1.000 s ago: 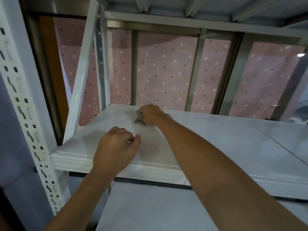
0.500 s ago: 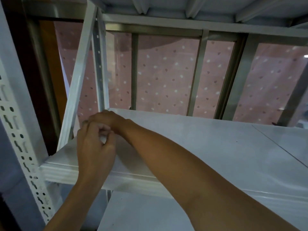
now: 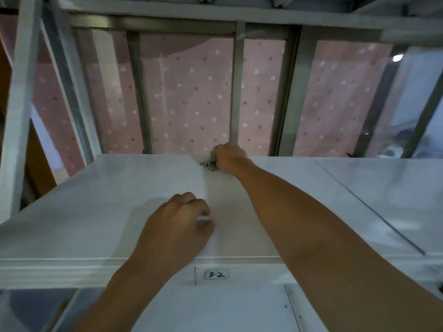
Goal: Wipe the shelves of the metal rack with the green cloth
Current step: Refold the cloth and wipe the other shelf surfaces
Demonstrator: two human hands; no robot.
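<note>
The white metal rack shelf fills the middle of the head view. At its far edge my right hand is closed on the bunched green cloth, which presses on the shelf surface. My left hand rests as a fist on the shelf nearer the front edge; a small white bit shows between its fingers, and I cannot make out what it is. Most of the cloth is hidden inside my right hand.
White perforated rack uprights stand at the left. A window frame and pink dotted curtain lie behind the shelf. A seam splits the shelf at the right. A label reading 3-2 sits on the front lip. A lower shelf shows below.
My right hand swept the cloth from the shelf's far left corner to the right along the back edge. My left hand moved right too, onto the shelf's front area. The camera shifted right.
</note>
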